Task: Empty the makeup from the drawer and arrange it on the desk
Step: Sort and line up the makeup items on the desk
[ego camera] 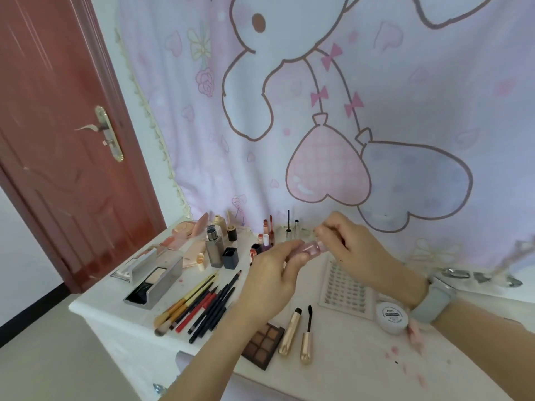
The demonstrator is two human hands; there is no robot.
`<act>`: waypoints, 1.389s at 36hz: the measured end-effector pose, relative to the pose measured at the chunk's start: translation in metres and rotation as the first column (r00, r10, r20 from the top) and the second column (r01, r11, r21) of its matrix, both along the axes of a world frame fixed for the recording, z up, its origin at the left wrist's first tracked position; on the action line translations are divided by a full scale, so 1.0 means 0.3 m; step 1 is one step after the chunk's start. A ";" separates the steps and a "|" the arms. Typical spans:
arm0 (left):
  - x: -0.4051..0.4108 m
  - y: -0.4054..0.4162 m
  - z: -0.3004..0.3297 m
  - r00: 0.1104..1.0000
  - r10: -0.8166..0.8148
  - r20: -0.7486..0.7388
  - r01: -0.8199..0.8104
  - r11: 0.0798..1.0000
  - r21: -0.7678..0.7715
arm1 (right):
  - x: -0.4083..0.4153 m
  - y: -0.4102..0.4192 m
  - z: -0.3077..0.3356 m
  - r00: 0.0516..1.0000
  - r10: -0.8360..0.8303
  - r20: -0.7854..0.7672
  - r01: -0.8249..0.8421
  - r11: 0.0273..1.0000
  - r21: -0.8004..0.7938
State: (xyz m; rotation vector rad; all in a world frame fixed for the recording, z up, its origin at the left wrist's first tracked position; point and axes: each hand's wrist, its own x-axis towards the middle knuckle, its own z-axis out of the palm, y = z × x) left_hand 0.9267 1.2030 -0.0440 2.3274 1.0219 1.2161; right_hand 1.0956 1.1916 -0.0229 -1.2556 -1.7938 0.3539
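- Head view: both forearms reach up from the lower edge and meet above the middle of the white tabletop [347,369], the left hand [272,276] coming in from the lower left, the right hand [351,244] from the right with a pale blue watch [434,296] on its wrist.
- The left grip is closed around a small clear pink bottle [312,250], fingers curled over its body; the bottle lies roughly level between the two hands, raised off the tabletop.
- The right grip pinches the bottle's far end with curled fingers; motion blur hides whether that end is a cap.
- Below the hands lie a brown eyeshadow palette [263,344], a gold mascara tube [290,332] and its gold-handled wand [307,337], side by side.
- To the left, a fan of brushes and pencils [199,305] lies just beside an open silver case [155,280].
- At the back edge stand bottles and lip tubes [267,235] in a loose row.
- On the right sit a tray of false lashes [346,287] and a round white jar [392,316].
- Behind hangs a pink cartoon curtain [347,111]; a red-brown door [58,125] stands at left.
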 end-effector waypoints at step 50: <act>0.035 0.113 0.144 0.798 -0.599 0.064 0.511 0.616 -0.600 | 0.151 -0.090 0.156 0.558 -0.208 0.804 -0.227 0.893 0.389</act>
